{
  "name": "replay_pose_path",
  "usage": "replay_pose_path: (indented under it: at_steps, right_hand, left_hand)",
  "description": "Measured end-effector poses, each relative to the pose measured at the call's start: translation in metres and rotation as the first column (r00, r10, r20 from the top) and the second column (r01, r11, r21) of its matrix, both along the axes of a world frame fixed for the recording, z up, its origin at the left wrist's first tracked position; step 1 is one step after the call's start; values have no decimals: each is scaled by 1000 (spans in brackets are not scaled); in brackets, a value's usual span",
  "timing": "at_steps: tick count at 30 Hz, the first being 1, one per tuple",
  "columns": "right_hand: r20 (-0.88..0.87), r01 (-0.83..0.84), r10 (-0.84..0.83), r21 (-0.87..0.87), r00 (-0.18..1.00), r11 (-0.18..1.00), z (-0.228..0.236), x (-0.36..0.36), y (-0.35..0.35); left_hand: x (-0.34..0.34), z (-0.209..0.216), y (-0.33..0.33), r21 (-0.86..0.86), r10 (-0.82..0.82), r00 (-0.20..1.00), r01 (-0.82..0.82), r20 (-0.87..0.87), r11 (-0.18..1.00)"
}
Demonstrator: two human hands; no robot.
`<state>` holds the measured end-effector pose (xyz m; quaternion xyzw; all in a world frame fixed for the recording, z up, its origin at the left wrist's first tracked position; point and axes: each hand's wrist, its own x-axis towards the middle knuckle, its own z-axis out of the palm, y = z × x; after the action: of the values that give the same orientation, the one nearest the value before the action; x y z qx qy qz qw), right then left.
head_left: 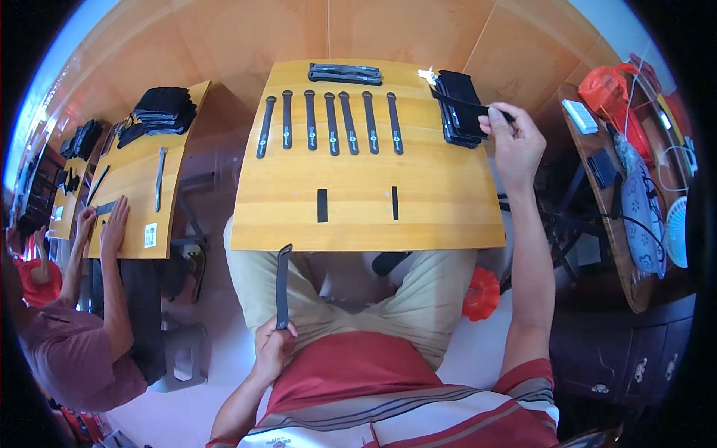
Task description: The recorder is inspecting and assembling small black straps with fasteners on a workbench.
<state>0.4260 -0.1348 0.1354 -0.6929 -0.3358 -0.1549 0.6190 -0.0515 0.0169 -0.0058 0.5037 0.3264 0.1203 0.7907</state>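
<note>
My left hand [273, 346], low beside my left thigh, grips the end of a dark strap [282, 291] that stands up toward the table's front edge. At the table's far right, my right hand [515, 140] pinches one end of a black fabric strip [463, 105]. This strip stretches across a stack of folded black fabric pieces [461, 133]. A row of several dark straps with rounded ends [331, 123] lies across the wooden table [358, 235]. Closer to me are a wider black strip [323, 205] and a narrower black strip [396, 203].
A bundle of dark straps [345, 74] lies at the back edge; a white tag-like piece [427, 75] touches the stack. Leftward, a co-worker's hands [112, 224] work at another table [134, 243]. A side table [597, 175] on the right holds a red bag [609, 86].
</note>
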Motion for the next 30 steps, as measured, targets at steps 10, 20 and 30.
replay_pose_path:
  at_steps: [10,20,30]
  right_hand:
    - [507,161,104,-452,856,878,-119,-16,-20]
    - [345,105,209,-705,915,702,-145,-18,0]
    - [281,134,186,-820,942,557,-139,19,35]
  left_hand:
    - [9,7,-3,53,-40,999,38,28,998]
    - [22,15,-7,46,-79,988,73,134,996]
    - [34,22,-9,-12,-51,984,54,173,998]
